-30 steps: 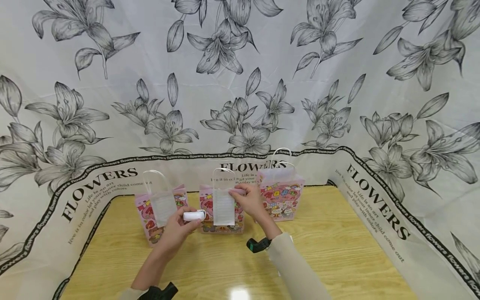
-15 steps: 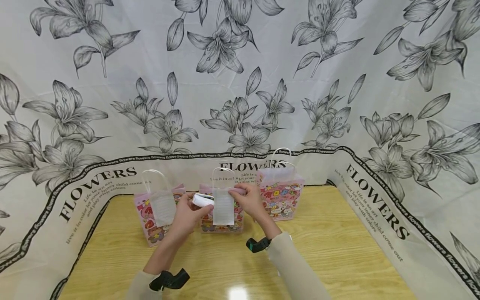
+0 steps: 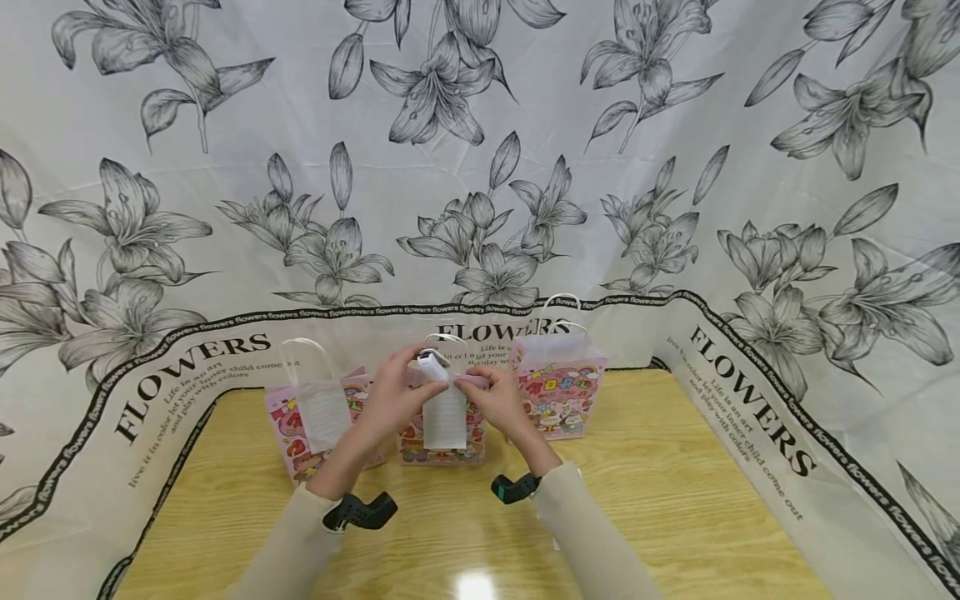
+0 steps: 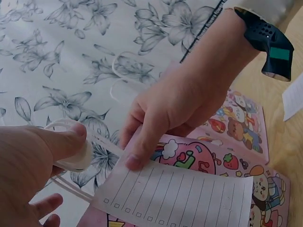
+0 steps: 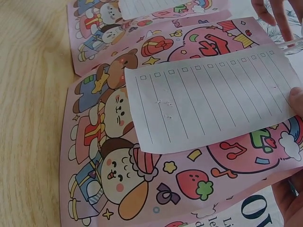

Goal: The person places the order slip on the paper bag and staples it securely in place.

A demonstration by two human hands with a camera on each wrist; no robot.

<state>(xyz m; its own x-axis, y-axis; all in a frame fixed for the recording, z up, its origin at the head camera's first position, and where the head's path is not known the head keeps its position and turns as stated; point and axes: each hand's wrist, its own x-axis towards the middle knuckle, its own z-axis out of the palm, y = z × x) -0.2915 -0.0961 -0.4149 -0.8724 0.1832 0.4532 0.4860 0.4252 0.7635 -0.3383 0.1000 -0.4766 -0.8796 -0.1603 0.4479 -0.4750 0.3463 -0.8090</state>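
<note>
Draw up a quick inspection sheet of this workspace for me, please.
Surface: wood-grain table.
Job's things: middle pink bag; lined sheet against its front; small white object.
Clutter: left bag, right bag, loose paper.
Hands: left hand holds the small white object near the middle bag's top; right hand pinches sheet and bag edge together.
Cables: nothing seen.
Surroundings: white flower-print fabric behind and at the sides.

Cloth (image 3: 637,183) — flower-printed — hangs behind a wooden table (image 3: 675,483).
</note>
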